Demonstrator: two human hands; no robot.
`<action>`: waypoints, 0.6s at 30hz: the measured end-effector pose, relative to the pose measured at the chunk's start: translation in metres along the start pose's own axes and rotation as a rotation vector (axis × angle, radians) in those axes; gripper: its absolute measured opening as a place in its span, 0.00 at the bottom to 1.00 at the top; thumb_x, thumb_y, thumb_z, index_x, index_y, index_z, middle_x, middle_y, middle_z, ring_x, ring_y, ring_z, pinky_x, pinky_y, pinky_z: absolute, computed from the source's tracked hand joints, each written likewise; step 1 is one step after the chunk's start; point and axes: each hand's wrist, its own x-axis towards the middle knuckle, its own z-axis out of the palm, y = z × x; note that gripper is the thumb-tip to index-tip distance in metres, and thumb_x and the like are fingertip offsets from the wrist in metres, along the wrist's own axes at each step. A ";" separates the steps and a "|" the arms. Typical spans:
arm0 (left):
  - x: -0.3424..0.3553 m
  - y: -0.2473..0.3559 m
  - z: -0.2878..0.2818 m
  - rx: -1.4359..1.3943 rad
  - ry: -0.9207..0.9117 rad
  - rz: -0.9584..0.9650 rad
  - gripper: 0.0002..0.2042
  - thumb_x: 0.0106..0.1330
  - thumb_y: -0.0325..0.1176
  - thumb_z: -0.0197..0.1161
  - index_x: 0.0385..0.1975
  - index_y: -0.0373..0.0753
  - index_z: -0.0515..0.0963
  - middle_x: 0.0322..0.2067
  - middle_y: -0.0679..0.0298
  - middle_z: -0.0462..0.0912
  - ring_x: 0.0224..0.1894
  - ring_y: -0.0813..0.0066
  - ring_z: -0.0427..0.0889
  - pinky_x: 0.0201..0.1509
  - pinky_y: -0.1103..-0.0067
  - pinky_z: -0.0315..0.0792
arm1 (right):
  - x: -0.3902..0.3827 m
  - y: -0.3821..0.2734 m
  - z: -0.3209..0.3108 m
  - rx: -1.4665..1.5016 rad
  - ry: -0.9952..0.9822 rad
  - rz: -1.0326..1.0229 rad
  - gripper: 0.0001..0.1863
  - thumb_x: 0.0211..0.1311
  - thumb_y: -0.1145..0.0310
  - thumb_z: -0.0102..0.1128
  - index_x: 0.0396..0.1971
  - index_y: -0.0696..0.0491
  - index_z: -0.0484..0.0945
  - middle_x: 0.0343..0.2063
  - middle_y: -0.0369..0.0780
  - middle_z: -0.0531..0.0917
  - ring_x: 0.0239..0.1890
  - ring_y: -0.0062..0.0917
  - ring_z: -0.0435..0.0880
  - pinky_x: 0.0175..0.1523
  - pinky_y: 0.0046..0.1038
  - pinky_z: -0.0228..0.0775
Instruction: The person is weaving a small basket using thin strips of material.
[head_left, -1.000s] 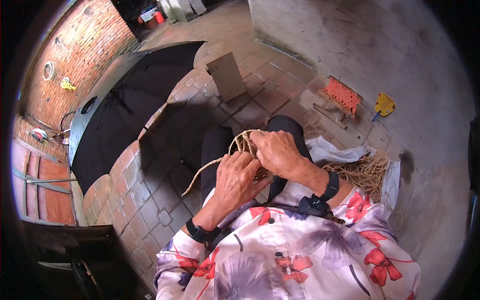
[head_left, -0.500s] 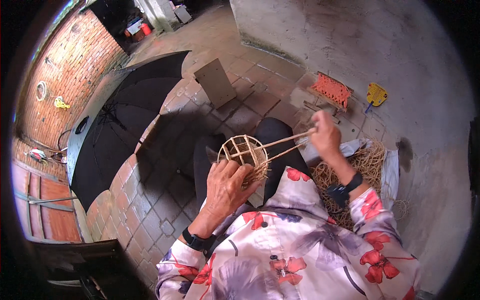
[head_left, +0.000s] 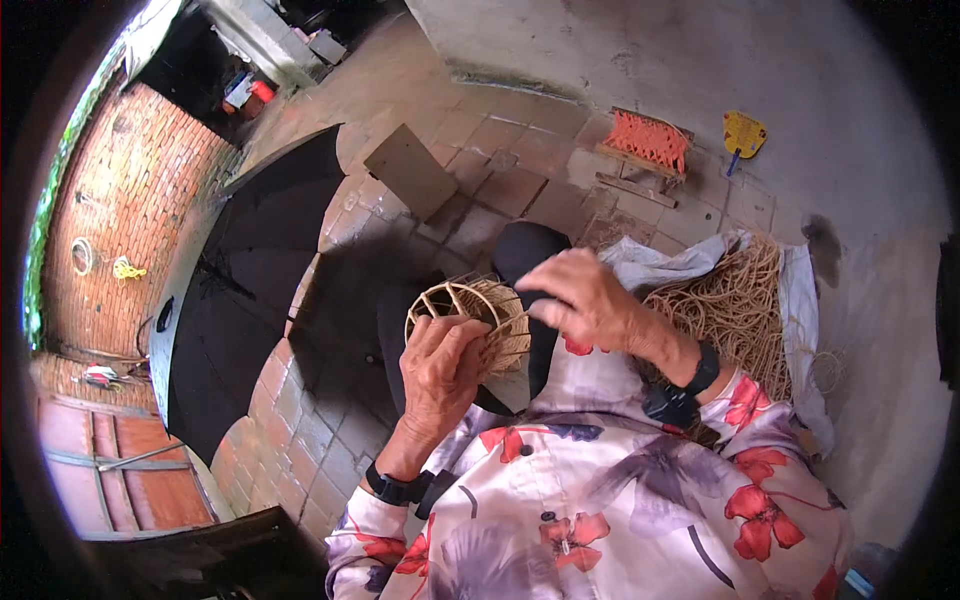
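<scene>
A small round woven basket (head_left: 508,335), with curved ribs across its opening, rests over my lap. My left hand (head_left: 437,370) is closed round its near left side, fingers over the rim. Just right of the basket is my right hand (head_left: 590,305), its fingers bent and slightly blurred. Thumb and forefinger are apart with a dark gap between them, and no cord shows in that hand. Beside my right forearm, a heap of tan cord (head_left: 735,310) lies on a pale sheet (head_left: 800,330).
A low stool with orange webbing (head_left: 645,142) stands ahead on the right, near a yellow hand fan (head_left: 743,135) by the wall. An open black umbrella (head_left: 250,280) lies on the tiles to the left. Ahead is a flat board (head_left: 412,172).
My right hand has come in and down toward the basket; the cord stretched from it is no longer visible. The left hand still holds the basket, which sits slightly further left in view.
</scene>
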 end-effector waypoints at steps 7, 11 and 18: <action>0.009 0.008 0.001 0.064 -0.182 -0.040 0.07 0.54 0.24 0.66 0.32 0.40 0.80 0.27 0.65 0.80 0.30 0.65 0.77 0.35 0.72 0.67 | -0.024 0.003 0.012 0.347 -0.156 0.313 0.10 0.61 0.64 0.62 0.28 0.56 0.79 0.26 0.44 0.80 0.31 0.38 0.81 0.36 0.32 0.73; 0.015 0.016 0.006 0.155 -0.205 -0.137 0.06 0.57 0.25 0.65 0.33 0.40 0.79 0.27 0.62 0.82 0.29 0.62 0.80 0.36 0.72 0.70 | -0.025 -0.001 0.023 0.088 -0.197 0.405 0.13 0.56 0.63 0.66 0.25 0.57 0.76 0.19 0.44 0.79 0.23 0.42 0.81 0.29 0.39 0.71; 0.040 -0.006 -0.013 -0.223 -0.359 -0.212 0.21 0.62 0.22 0.54 0.56 0.41 0.71 0.28 0.52 0.83 0.33 0.48 0.82 0.38 0.63 0.75 | -0.012 -0.015 0.038 0.033 -0.267 0.513 0.11 0.59 0.63 0.60 0.26 0.56 0.76 0.24 0.50 0.81 0.32 0.49 0.81 0.37 0.45 0.72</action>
